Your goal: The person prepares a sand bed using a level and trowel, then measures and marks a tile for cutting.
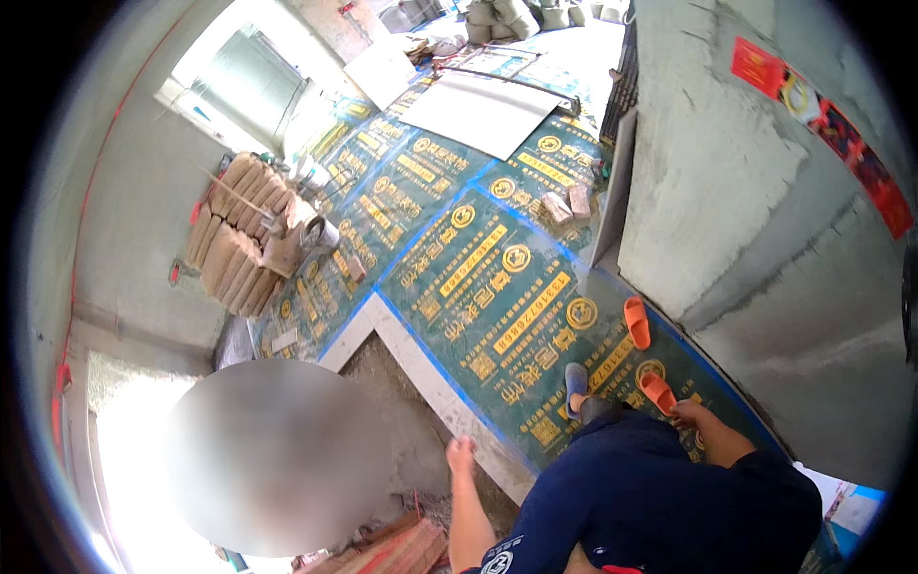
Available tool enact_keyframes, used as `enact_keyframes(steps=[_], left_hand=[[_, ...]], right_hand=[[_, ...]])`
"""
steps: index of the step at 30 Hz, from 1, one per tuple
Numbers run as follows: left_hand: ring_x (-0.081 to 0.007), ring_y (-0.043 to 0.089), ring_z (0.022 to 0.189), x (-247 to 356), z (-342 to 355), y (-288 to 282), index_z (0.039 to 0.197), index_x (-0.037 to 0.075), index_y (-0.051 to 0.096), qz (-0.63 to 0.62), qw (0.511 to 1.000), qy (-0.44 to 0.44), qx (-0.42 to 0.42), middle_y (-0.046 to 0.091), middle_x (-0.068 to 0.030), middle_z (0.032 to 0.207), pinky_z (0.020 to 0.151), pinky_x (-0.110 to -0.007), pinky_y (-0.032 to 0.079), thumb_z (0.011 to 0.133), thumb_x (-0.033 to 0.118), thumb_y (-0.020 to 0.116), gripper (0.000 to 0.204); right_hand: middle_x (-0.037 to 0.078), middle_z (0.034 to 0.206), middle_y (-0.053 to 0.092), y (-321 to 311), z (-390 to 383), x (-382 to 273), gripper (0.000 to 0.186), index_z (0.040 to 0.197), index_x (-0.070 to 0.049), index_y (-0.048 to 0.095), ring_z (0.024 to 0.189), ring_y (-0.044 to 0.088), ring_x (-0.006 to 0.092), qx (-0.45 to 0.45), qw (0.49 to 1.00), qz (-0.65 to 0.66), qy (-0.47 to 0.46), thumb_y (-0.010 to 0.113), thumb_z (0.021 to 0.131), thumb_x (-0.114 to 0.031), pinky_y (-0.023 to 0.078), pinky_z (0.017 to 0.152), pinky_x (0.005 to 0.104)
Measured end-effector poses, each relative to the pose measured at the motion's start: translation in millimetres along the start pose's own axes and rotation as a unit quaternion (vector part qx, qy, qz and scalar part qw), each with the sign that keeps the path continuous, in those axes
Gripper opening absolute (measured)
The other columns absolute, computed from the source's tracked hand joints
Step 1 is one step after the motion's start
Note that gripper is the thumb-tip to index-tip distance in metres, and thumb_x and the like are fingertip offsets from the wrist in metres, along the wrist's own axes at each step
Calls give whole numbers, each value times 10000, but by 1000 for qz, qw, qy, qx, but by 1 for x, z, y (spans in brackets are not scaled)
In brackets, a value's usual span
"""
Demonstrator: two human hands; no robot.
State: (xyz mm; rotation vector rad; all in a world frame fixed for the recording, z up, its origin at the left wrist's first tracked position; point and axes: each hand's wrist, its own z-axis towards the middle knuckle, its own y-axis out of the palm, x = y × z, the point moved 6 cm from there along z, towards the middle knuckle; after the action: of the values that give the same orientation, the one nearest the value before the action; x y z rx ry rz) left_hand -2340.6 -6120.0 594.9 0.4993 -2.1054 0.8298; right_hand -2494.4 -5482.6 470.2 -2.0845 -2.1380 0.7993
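Left hand [461,454]: loosely curled, by pale, straight-edged strip [411,354]; cannot tell if pinching anything.
Right hand [687,413]: beside nearer orange slipper [656,390]; finger state, contact unclear.
Slipper lie: smooth, rounded, on green printed sheeting [497,335]; long axis upper left–lower right.

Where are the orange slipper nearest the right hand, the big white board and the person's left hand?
Orange slipper [656,391]: head view, on its visible middle.
White board [486,113]: head view, on its broad face.
Left hand [461,455]: head view, middle of the hand.
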Motion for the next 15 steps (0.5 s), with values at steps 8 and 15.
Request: enact_keyframes(steps=[8, 15], left_hand=[[-195, 573, 567, -52, 40, 80, 861, 66, 692, 180, 931, -234, -213, 635, -75, 712, 503, -368, 464, 789, 172, 642, 139], [-177, 548, 531, 51, 242, 87, 915, 48, 688, 176, 938, -206, -216, 640, -92, 732, 458, -347, 445, 761, 67, 611, 173]], right_hand=[[61, 785, 617, -280, 61, -139, 266, 905, -20, 603, 660, 616, 172, 214, 865, 454, -18, 609, 908, -287, 502, 574, 349], [68, 872, 639, -435, 152, -229, 318, 1062, -30, 634, 726, 625, 158, 207, 826, 523, 17, 604, 910, -307, 470, 571, 309]])
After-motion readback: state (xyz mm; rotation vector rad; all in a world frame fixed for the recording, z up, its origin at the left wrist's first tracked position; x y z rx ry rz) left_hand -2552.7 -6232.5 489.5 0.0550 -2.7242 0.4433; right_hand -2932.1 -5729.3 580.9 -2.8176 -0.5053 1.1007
